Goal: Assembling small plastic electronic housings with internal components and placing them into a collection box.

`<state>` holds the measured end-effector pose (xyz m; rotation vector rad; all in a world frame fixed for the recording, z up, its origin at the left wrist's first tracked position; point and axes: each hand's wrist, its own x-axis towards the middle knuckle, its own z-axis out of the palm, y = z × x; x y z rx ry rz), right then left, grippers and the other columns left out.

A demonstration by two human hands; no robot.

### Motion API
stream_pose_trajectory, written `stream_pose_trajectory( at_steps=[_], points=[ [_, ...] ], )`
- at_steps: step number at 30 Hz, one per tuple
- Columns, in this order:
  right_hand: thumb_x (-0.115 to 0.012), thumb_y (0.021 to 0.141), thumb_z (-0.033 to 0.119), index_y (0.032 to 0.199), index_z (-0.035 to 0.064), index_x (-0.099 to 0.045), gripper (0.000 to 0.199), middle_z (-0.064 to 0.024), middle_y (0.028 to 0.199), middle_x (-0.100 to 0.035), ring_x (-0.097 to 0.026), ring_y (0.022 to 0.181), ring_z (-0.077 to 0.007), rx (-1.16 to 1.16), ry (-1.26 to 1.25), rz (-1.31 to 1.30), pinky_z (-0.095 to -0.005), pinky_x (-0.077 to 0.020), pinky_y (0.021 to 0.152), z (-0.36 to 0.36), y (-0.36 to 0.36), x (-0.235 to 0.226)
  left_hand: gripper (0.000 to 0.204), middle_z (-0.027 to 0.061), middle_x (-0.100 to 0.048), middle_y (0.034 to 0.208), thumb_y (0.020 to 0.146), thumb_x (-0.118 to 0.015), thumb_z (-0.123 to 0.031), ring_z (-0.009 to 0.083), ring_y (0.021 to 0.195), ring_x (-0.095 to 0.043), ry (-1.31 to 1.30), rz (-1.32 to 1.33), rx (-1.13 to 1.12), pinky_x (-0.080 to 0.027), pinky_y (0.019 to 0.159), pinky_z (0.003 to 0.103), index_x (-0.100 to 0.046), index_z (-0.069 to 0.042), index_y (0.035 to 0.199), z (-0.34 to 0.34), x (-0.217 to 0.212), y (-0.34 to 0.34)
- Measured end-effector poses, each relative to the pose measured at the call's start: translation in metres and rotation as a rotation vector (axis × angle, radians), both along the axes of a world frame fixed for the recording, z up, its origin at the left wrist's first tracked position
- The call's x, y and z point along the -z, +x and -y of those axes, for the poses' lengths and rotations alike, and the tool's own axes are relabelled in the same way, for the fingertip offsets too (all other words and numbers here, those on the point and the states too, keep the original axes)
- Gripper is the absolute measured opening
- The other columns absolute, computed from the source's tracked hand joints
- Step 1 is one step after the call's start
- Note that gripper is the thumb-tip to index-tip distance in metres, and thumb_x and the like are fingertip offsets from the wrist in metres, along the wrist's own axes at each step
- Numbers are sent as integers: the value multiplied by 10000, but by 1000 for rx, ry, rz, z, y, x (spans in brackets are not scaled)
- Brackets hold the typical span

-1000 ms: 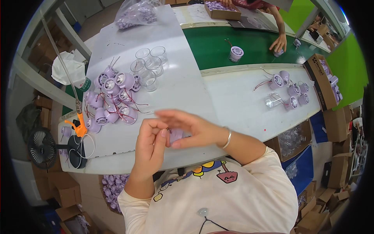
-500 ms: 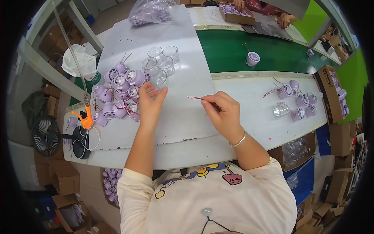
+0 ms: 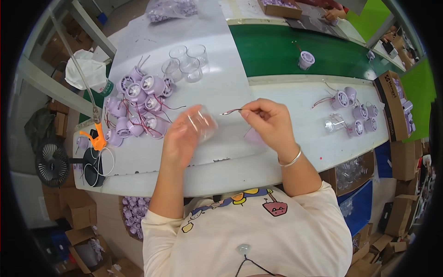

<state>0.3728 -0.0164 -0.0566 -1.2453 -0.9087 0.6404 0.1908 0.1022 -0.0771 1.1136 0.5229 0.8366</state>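
Observation:
My left hand [image 3: 176,144], slightly blurred, is closed around a clear plastic cup [image 3: 203,123] held tilted above the table. Across from it, my right hand [image 3: 271,123] pinches thin red and dark wires [image 3: 232,111], whose ends point toward the cup. A blurred purple housing [image 3: 253,136] shows below the right fingers, partly hidden by them; its link to the wires is hard to make out. Beyond the left hand, several clear cups [image 3: 190,68] stand together. A heap of purple motor housings [image 3: 135,92] with red wires lies to their left.
A green conveyor belt [image 3: 263,51] crosses the far side, carrying one purple housing [image 3: 306,59]. At right are more purple housings [image 3: 356,127], a clear cup [image 3: 334,123] and a cardboard box [image 3: 387,111]. An orange-handled tool [image 3: 98,138] hangs at left near a fan [image 3: 53,164].
My left hand has taken a clear cup from the group and drawn it back toward me. My right hand still pinches the wires, and a purple housing now shows below it. The view has shifted slightly.

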Motion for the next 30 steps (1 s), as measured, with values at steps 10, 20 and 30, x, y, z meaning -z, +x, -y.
stream_pose_trajectory(
  at_steps=[10,20,30],
  points=[
    [-629,821,46,822,-22,-644,69,30,690,-588,-466,584,8,-403,-222,-192,-152,-352,489,3,-10,-12,792,170,-511,1092,720,-704,-277,251,923,-557,-170,161,463,-483,698,334,-312,-17,1357,46,-6,-26],
    [-623,822,100,796,2,-639,103,14,620,-555,-454,507,-13,-448,-418,-284,-169,-350,419,4,-31,-16,856,115,-340,1152,578,-844,-133,214,961,-475,953,-408,-180,-442,829,354,-355,-39,1274,52,0,-32],
    [-640,803,112,795,9,-663,106,0,590,-551,-432,465,-21,-693,-457,-325,-172,-311,394,0,-24,-6,738,154,-360,1126,629,-808,-116,267,1008,-407,999,-235,-138,-399,826,352,-375,-30,1221,48,2,-32]
  ],
)
